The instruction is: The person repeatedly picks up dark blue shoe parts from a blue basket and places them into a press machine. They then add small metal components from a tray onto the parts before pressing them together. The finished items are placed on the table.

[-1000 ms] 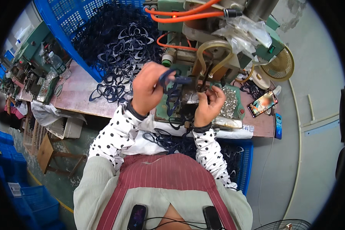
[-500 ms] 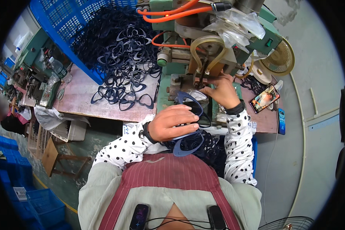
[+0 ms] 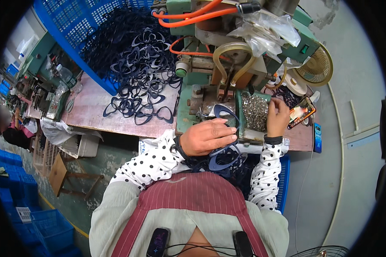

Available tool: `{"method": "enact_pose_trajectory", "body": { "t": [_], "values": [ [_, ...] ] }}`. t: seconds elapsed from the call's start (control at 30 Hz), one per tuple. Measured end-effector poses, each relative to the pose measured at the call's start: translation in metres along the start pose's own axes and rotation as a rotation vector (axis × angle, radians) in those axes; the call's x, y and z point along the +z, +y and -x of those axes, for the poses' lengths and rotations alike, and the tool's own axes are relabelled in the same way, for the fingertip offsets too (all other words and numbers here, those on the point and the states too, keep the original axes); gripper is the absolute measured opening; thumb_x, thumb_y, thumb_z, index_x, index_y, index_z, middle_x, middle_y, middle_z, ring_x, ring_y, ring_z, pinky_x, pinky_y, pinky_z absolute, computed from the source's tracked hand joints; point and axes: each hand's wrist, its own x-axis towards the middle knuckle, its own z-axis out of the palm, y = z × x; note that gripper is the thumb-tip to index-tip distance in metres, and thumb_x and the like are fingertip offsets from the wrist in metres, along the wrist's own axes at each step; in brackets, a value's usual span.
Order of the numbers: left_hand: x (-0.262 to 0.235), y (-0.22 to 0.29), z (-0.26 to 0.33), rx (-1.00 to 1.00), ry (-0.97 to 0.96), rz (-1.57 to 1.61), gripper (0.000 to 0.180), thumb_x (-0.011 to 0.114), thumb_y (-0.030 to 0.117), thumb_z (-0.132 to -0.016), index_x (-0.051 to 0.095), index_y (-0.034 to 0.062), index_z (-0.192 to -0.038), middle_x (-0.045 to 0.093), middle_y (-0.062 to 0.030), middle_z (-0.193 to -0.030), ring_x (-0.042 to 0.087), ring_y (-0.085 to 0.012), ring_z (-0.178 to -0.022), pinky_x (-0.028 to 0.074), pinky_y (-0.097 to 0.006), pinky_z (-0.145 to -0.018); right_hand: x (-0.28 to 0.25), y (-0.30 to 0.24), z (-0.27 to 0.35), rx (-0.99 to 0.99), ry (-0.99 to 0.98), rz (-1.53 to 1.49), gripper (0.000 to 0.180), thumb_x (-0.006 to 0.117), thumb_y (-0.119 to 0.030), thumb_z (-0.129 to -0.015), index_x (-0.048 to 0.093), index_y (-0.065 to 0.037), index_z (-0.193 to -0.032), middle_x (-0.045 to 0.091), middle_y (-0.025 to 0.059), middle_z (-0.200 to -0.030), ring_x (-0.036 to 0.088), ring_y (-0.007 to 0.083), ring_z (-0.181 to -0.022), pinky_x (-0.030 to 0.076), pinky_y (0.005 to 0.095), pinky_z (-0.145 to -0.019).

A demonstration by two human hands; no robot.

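gripping a dark blue, glossy plastic frame (image 3: 222, 147) with heart-shaped openings, the left hand (image 3: 206, 137) closes its fingers over the frame's middle, just in front of the green machine (image 3: 210, 92). the frame's upper loop rises above the knuckles; its lower loop hangs over a blue bin (image 3: 283, 184) of like parts. the right hand (image 3: 278, 116) rests curled at the edge of a green tray (image 3: 240, 112) of small, shiny metal pieces (image 3: 255, 111); whether it pinches one cannot be told. a heap of matching frames (image 3: 137, 64) spills from a blue mesh crate (image 3: 68, 38) onto the worn pinkish bench (image 3: 94, 111). orange hoses (image 3: 193, 19), a clear tube (image 3: 231, 53) and crumpled plastic wrap (image 3: 266, 30) crown the machine.
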Motion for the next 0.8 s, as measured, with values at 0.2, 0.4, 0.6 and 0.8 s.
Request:
{"method": "enact_pose_trajectory", "body": {
  "t": [0.2, 0.4, 0.6, 0.8],
  "values": [
    [0.002, -0.002, 0.004, 0.005, 0.001, -0.002, 0.038, 0.063, 0.0, -0.078, 0.064, -0.0001, -0.117, 0.063, -0.0179, -0.117, 0.065, -0.0292, -0.101, 0.049, -0.048, -0.097, 0.019, 0.041, 0.039, 0.172, -0.119, -0.107, 0.012, 0.062, -0.014, -0.086, 0.069, -0.006, -0.091, 0.069, 0.0136, -0.079, 0.065, 0.0331, -0.076, 0.049, 0.0408, -0.07],
    [-0.003, 0.001, -0.002, 0.019, -0.055, -0.039, 0.034, 0.067, 0.002, -0.079, 0.066, -0.0025, -0.113, 0.065, -0.0191, -0.115, 0.065, -0.0301, -0.103, 0.048, -0.048, -0.098, 0.027, 0.037, 0.054, -0.141, 0.009, 0.187, 0.008, 0.067, -0.012, -0.08, 0.071, -0.013, -0.087, 0.067, 0.0095, -0.078, 0.059, 0.03, -0.077, 0.042, 0.0433, -0.07],
    [0.006, 0.012, 0.017, -0.189, 0.083, -0.172, 0.039, 0.066, 0.0, -0.078, 0.065, 0.0063, -0.117, 0.063, -0.0129, -0.121, 0.06, -0.0293, -0.111, 0.043, -0.045, -0.102, 0.032, 0.039, 0.064, 0.087, 0.043, 0.164, 0.01, 0.069, -0.02, -0.082, 0.072, -0.014, -0.09, 0.067, 0.0093, -0.074, 0.063, 0.0295, -0.072, 0.049, 0.0397, -0.065],
    [0.023, 0.04, 0.058, -0.697, 0.015, 0.153, 0.054, 0.073, 0.022, -0.079, 0.056, 0.002, -0.126, 0.057, -0.0168, -0.127, 0.056, -0.0337, -0.113, 0.043, -0.039, -0.098, 0.029, 0.036, 0.063, -0.008, 0.065, 0.116, 0.01, 0.07, -0.018, -0.082, 0.075, -0.014, -0.09, 0.069, 0.0087, -0.08, 0.061, 0.0287, -0.076, 0.049, 0.0389, -0.068]
  ]
}}
